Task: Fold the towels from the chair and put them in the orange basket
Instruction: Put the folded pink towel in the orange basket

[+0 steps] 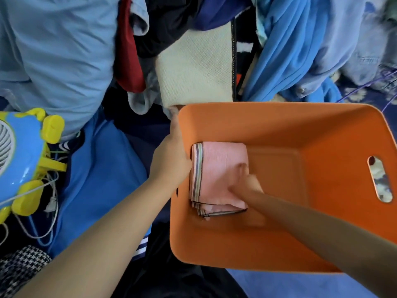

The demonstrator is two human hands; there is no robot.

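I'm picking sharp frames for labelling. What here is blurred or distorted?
Head view: the right hand on the pink towel is motion-smeared; the left hand on the orange basket rim is sharper; wide-angle bending bows the basket's edges; soft, even light.

We seem to be in a lived-in home, likely a bedroom or laundry corner. Beyond our fingers, clothes lie heaped: a pale blue shirt [53, 57], a bright blue jacket [285, 57], a dark red garment [129, 61] and a cream knitted cloth [197, 69]. Well to the left of the fingers sits a child's blue and yellow toy-like fan [23, 160] with loose white cables [51, 203] trailing beside it.
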